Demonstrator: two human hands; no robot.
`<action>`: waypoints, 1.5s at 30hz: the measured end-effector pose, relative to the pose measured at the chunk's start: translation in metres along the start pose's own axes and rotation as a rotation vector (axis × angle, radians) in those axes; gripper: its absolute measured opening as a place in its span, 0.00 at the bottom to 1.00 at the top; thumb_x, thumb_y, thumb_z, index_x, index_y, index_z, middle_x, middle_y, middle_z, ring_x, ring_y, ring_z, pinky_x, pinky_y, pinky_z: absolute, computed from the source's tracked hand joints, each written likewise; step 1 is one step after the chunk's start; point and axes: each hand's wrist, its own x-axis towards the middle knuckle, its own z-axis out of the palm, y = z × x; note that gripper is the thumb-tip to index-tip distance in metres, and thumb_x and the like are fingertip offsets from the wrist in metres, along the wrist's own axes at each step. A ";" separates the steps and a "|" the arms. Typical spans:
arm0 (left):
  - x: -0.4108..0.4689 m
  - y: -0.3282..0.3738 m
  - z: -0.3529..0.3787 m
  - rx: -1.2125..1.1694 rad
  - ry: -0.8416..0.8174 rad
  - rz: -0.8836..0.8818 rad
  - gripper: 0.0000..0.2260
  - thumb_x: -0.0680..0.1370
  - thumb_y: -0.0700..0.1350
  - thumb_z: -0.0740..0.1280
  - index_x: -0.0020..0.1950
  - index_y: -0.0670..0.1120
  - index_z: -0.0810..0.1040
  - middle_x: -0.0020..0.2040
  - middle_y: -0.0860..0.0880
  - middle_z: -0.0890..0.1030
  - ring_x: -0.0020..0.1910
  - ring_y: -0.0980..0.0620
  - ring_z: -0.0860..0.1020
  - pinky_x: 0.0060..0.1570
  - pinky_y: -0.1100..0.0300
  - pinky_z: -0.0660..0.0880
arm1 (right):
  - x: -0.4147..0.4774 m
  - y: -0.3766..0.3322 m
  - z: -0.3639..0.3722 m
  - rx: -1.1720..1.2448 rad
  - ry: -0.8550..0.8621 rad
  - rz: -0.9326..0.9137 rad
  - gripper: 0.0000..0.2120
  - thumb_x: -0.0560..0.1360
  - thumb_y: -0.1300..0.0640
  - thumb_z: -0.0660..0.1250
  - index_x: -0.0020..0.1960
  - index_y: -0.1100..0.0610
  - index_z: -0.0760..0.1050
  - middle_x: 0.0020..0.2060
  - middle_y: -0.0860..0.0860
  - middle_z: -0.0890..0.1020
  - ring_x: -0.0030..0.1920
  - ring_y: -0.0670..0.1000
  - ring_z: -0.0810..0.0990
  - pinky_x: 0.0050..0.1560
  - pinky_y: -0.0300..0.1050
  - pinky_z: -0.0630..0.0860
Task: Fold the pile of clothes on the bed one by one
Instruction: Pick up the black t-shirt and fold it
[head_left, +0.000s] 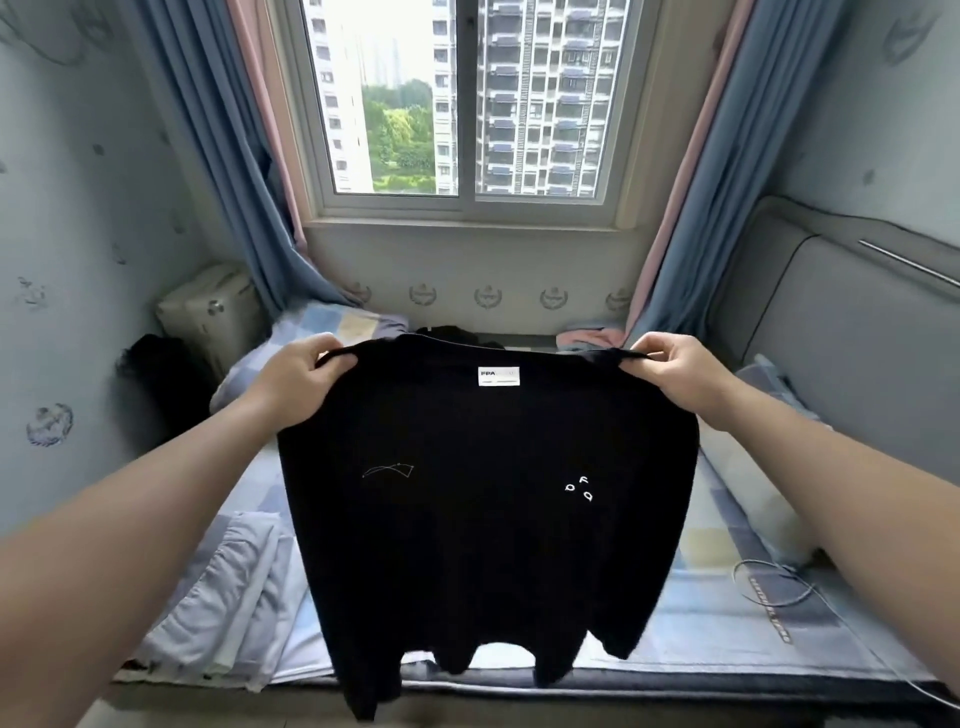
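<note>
Black shirt (488, 499) hanging, left hand (298, 371), right hand (675, 371) pinching shoulders

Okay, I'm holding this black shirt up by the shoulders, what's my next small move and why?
Probably lower the black shirt flat onto the bed in front of you. The left hand and right hand each pinch a shoulder, and it hangs in the air unfolded, so it likely needs a flat surface before any fold.
</note>
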 end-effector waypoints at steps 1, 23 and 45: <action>0.000 0.006 0.002 -0.002 -0.008 -0.003 0.07 0.82 0.47 0.68 0.47 0.46 0.80 0.42 0.44 0.82 0.43 0.44 0.80 0.44 0.56 0.73 | -0.002 0.000 -0.004 -0.001 0.024 -0.008 0.07 0.79 0.58 0.71 0.47 0.63 0.80 0.34 0.49 0.83 0.34 0.46 0.80 0.35 0.36 0.76; 0.277 -0.161 0.279 0.179 -0.184 -0.153 0.06 0.81 0.50 0.68 0.47 0.50 0.79 0.40 0.49 0.79 0.43 0.46 0.76 0.43 0.54 0.67 | 0.309 0.242 0.073 -0.387 0.065 0.249 0.09 0.80 0.52 0.67 0.44 0.53 0.82 0.39 0.53 0.84 0.45 0.57 0.81 0.49 0.51 0.75; 0.297 -0.417 0.660 0.258 -0.563 -0.382 0.33 0.82 0.61 0.60 0.82 0.60 0.47 0.83 0.52 0.47 0.82 0.48 0.47 0.77 0.45 0.52 | 0.410 0.616 0.324 -0.200 -0.347 0.644 0.38 0.80 0.40 0.63 0.81 0.38 0.42 0.81 0.40 0.49 0.81 0.48 0.42 0.80 0.54 0.46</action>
